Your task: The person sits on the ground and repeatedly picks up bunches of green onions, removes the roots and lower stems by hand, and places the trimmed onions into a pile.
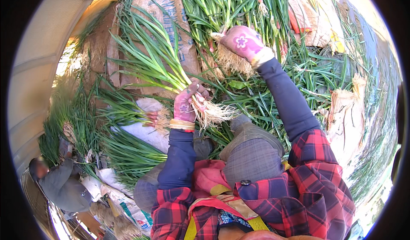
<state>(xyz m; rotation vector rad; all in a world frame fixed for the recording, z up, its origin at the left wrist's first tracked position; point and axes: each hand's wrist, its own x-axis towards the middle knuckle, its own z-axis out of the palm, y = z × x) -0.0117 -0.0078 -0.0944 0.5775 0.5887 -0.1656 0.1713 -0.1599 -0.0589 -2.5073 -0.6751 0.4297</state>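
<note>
My left hand (187,104), in a pink flowered glove, is closed around a bunch of young garlic plants (160,59). Their reddish bulbs and pale roots (213,112) stick out to the right of the fist, and the long green leaves spread up to the left. My right hand (241,43), gloved alike, is at a large pile of the same plants (208,9). Its fingers curl at the base of a green stem, with the fingertips partly hidden. Roots (233,62) hang just below this hand.
Under the pile lies a brown woven sack (157,31) with printing. Tied-looking bundles (133,147) lie at my left, by a pale cloth (147,137). Loose leaves (256,104) cover the ground before my knee. A crumpled sack (346,112) stands at right. Another person (64,185) sits at lower left.
</note>
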